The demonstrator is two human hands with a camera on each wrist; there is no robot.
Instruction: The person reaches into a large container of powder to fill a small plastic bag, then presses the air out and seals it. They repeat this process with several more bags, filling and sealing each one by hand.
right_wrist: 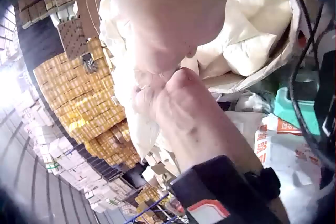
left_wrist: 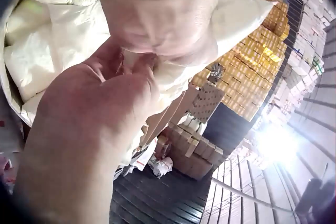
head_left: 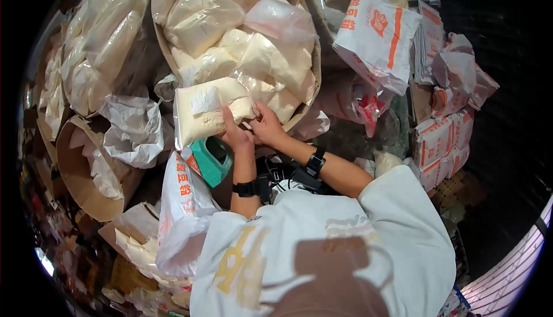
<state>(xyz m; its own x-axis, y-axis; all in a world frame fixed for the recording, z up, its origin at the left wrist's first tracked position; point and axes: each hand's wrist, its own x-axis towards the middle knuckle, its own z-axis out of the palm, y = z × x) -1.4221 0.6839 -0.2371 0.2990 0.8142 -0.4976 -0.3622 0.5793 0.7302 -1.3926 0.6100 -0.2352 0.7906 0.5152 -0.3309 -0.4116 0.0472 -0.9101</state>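
Note:
A clear plastic bag of cream-coloured powder, with a white label on its upper face, is held by both hands in front of the body. My left hand grips its near edge, the thumb lying over the top and the other fingers hidden below. Close beside it, my right hand pinches the bag's near right corner with bent fingers. In the left wrist view the right hand meets the left hand at the bag's edge. The right wrist view shows their fingertips together at the pale plastic.
Beyond the hands stands a large round carton full of similar powder bags. A teal container and a white printed sack are near the left forearm. More printed sacks are stacked right; an open carton stands left.

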